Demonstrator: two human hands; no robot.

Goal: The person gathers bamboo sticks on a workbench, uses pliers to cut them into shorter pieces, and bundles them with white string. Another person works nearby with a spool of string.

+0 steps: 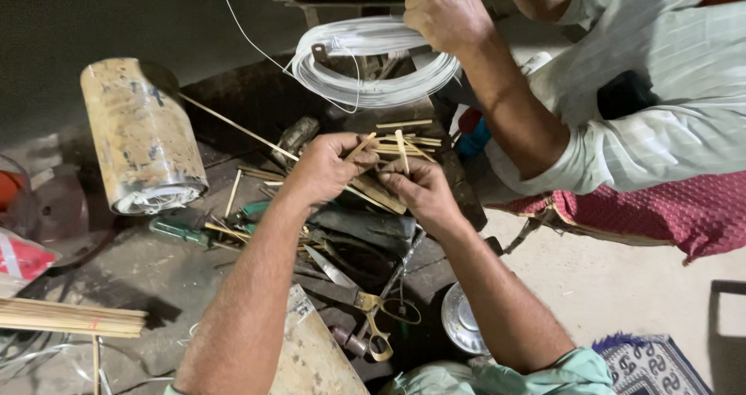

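Bamboo slivers [400, 148] pinched in both hands, just below white wire coil [373, 61]. Left hand [330, 166] closed on slivers; right hand [420, 189] closed on same bundle. Co-worker's hand [443, 10] grips coil's upper edge. Scissors [365, 306] well below coil.

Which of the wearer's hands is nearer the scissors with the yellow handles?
Right. The right hand is above the scissors, slightly to their right; the left hand is farther up and left.

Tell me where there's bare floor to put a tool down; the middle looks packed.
Free: the pale floor between the red cushion, patterned mat and metal bowl. Also grey floor between the cylinder and stick bundle. Crowded: around both hands, scissors, wire coil.
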